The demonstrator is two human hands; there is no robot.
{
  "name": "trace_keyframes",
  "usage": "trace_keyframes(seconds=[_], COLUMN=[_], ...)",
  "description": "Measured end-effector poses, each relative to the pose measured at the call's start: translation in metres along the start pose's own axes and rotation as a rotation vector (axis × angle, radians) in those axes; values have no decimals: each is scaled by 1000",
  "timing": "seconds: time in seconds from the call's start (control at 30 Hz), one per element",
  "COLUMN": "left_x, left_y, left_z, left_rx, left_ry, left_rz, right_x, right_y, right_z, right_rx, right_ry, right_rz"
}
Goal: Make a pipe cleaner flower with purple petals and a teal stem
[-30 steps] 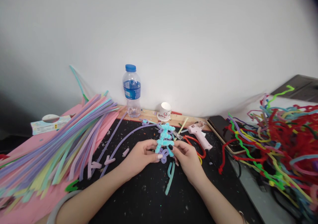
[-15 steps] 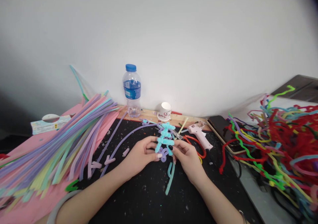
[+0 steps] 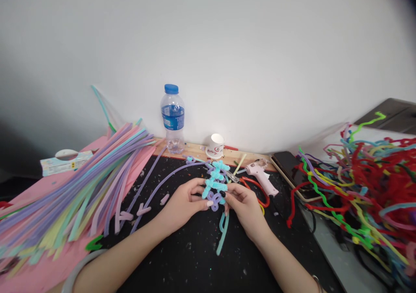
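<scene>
Between my two hands is a fuzzy pipe-cleaner figure (image 3: 214,181), bright turquoise with several stubby arms and small purple loops at its lower end. My left hand (image 3: 188,201) pinches its lower left side, the thumb by the purple loops (image 3: 215,202). On the other side, my right hand (image 3: 243,204) grips the right edge; its fingertips partly cover the figure. A bent teal pipe cleaner (image 3: 222,236) lies just below, on the black mat (image 3: 195,262). Behind the figure are scissors (image 3: 256,189) with orange-red handles.
A pile of pastel pipe cleaners (image 3: 81,184) spreads over the left side. A tangle of coloured ones (image 3: 373,184) covers the right, beside a phone (image 3: 287,167). Along the wall stand a water bottle (image 3: 173,119) and paper cup (image 3: 216,147); a pink glue gun (image 3: 264,178) lies nearby.
The purple loops have turned slightly and show more fully beside my left thumb. Both hands keep nearly the same place and grip.
</scene>
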State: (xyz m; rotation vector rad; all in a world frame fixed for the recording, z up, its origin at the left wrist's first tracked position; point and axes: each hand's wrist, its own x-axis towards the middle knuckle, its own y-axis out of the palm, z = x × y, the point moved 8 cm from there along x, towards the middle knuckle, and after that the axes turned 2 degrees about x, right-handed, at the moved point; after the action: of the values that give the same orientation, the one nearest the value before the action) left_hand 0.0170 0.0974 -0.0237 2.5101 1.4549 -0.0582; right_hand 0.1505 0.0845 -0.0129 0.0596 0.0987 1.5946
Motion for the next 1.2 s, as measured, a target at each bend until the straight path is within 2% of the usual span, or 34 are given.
trace_keyframes(seconds=[0.5,0.9,1.0,1.07,1.2], left_x=[2,-1,0,0,-4], left_y=[-2,0,1,-3,-21], left_z=[2,-1,-2,-4,-19], left_rx=[-61,27,58,137,423], left_ry=[42,34,44,57,169], left_rz=[8,-10,3,-32,-215], right_x=[0,-2,-1,-1,-1], right_y=[2,7,3,-4,-12], right_z=[1,0,1,3,5], right_rx=[20,-19,-9,35,131], right_ry=[13,32,17,-11,-39], right_rz=[24,58,21,-46,-106])
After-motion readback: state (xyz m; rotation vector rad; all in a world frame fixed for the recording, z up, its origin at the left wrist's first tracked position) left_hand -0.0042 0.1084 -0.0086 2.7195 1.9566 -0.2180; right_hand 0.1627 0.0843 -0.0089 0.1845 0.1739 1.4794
